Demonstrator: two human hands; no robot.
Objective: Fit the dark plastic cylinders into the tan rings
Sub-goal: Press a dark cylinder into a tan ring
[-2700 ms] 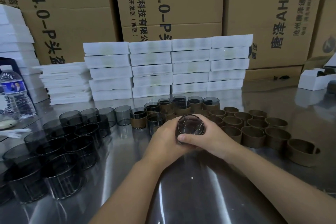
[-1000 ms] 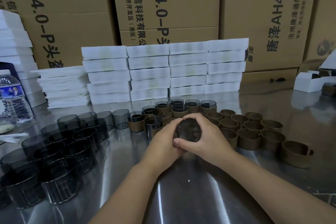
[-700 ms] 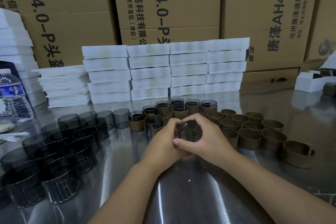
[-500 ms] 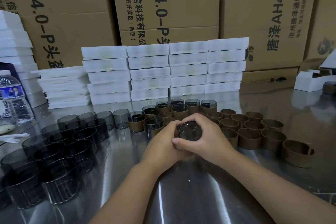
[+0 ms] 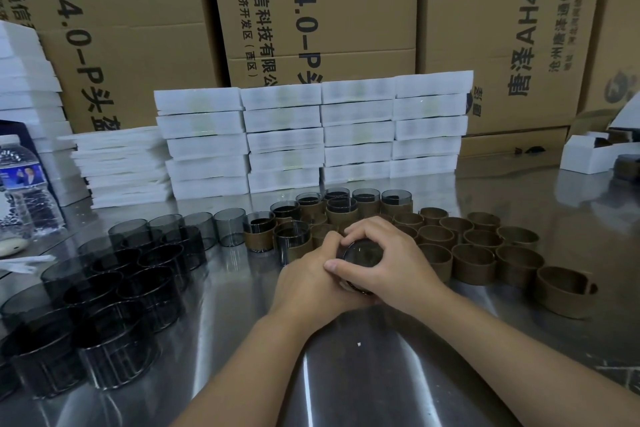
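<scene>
Both hands wrap one dark plastic cylinder (image 5: pixel 362 253) at the table's centre, its open end facing me. My left hand (image 5: pixel 311 282) cups it from the left and below. My right hand (image 5: pixel 391 262) curls over it from the right, thumb across the front. Whether a tan ring sits round it is hidden by the fingers. Several loose dark cylinders (image 5: pixel 104 288) stand at the left. Several empty tan rings (image 5: pixel 472 262) stand at the right. Behind my hands are several cylinders fitted in tan rings (image 5: pixel 341 208).
White flat boxes (image 5: pixel 311 135) are stacked at the back of the steel table (image 5: pixel 363 374), before large cardboard cartons (image 5: pixel 311 10). A water bottle (image 5: pixel 20 187) stands at the far left. A small white box (image 5: pixel 588 158) lies at the far right.
The hands have stayed in place on the cylinder. Fingers shifted slightly around it; its open end shows a little less than 2.7 s ago.
</scene>
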